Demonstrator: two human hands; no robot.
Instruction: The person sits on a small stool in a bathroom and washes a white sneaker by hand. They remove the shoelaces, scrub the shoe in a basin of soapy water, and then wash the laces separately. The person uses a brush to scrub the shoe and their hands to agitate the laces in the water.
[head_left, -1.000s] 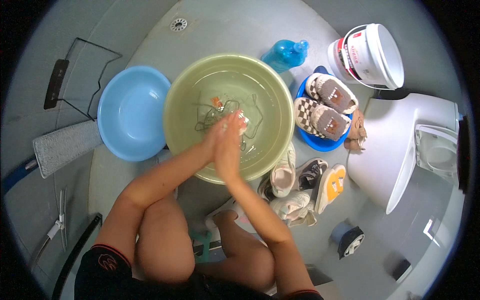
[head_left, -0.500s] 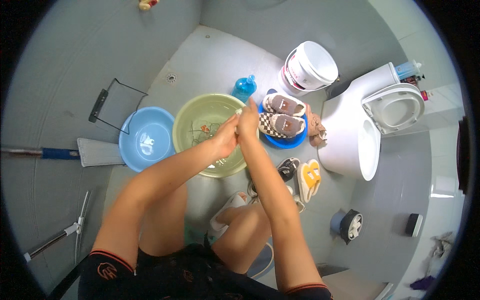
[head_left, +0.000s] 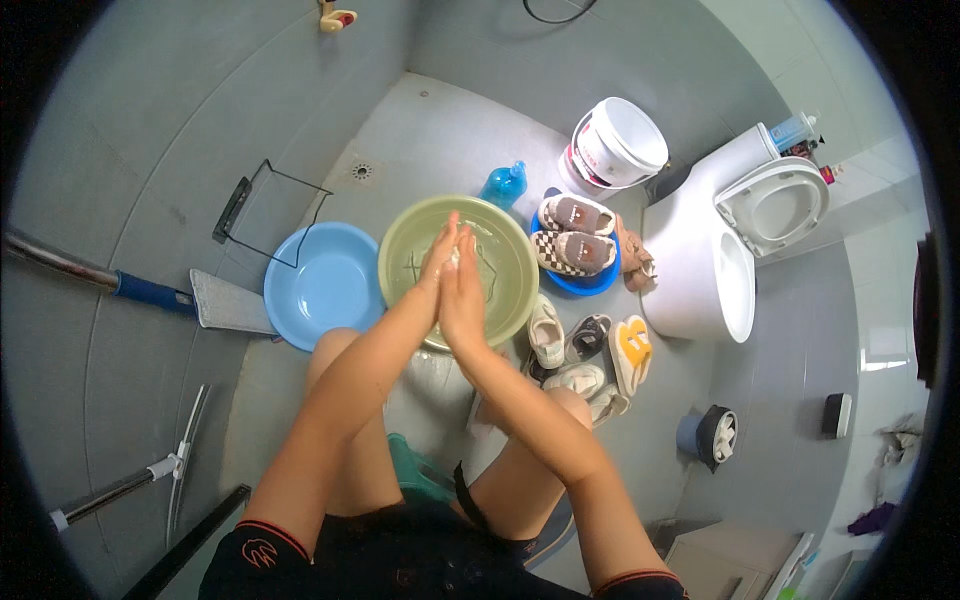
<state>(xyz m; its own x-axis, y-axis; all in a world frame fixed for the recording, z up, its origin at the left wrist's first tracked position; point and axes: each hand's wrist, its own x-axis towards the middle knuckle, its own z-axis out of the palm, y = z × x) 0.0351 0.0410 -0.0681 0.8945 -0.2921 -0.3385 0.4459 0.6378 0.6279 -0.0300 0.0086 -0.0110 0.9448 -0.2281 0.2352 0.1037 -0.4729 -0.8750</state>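
My left hand and my right hand are pressed palm to palm above a pale green basin. The fingers of both are stretched out, pointing away from me. A little white stuff that looks like foam shows between the palms; whether anything else lies there is hidden. Water stands in the basin, with rippled lines across it. Behind its far rim is a blue pump bottle.
Left of the green basin sits a light blue basin. On the right, checkered shoes rest in a blue basin, near a white bucket and a toilet. More shoes and yellow slippers stand nearer. A mop reaches in from the left.
My hands were clasped together near the basin's right side; now they lie flat against each other with straightened fingers, over its middle. The whole view has shifted a little.
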